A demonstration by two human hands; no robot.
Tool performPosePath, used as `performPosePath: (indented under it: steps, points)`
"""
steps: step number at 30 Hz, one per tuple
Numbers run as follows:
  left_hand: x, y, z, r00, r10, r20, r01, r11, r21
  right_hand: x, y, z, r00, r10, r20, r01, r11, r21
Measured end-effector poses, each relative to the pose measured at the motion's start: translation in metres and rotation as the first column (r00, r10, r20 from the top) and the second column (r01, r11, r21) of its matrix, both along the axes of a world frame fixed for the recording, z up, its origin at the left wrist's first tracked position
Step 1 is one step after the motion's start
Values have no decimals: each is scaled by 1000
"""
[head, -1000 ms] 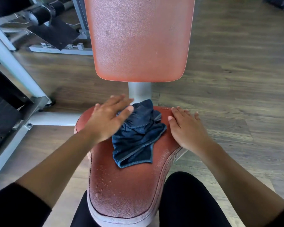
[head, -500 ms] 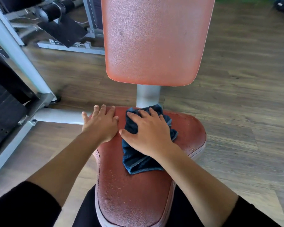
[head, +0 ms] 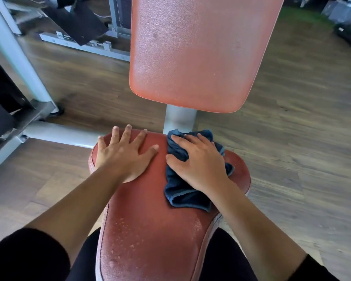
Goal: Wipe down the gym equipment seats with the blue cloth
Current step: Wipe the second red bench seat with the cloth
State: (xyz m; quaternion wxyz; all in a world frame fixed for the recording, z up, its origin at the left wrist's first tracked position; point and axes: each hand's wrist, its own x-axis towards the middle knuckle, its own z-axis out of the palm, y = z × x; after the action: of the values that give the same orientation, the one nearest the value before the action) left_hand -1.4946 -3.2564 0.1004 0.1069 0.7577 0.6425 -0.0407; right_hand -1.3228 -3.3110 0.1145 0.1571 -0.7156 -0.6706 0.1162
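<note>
A red padded seat (head: 150, 230) with water droplets on its near part fills the lower middle of the head view. A crumpled blue cloth (head: 180, 195) lies on the seat's far right part. My right hand (head: 199, 163) presses flat on top of the cloth, fingers spread and pointing away from me. My left hand (head: 124, 155) rests flat on the bare far left part of the seat, fingers spread, beside the cloth and apart from it. The red backrest (head: 195, 53) stands upright behind the seat on a grey post (head: 179, 120).
Grey machine frame bars (head: 14, 57) and black pads (head: 77, 21) stand at the left and back left. A grey horizontal tube (head: 57, 132) runs from the frame to the seat. Wooden floor (head: 302, 128) surrounds the seat. Dark equipment (head: 349, 27) sits at far right.
My right hand moved from the seat's right side onto the cloth and pushed it toward the far right. My left hand came off the cloth and now rests on the seat's left part.
</note>
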Motion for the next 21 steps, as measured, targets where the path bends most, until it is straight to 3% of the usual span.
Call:
performPosePath:
  steps: [4,8,13,21]
  points:
    - [0,1,-2,1000,-5,-10,5,1000,3,15,-22,0,998,-31,-51,32,999,17]
    - [0,2,0,1000,-2,-1,2,1000,0,24,12,1,995,-73,-70,75,997,16]
    - [0,2,-1,1000,-5,3,5,1000,1,27,-8,-6,999,-33,-2,33,994,108]
    - [-1,2,-1,1000,0,3,0,1000,-9,48,13,-6,991,-124,-57,126,992,24]
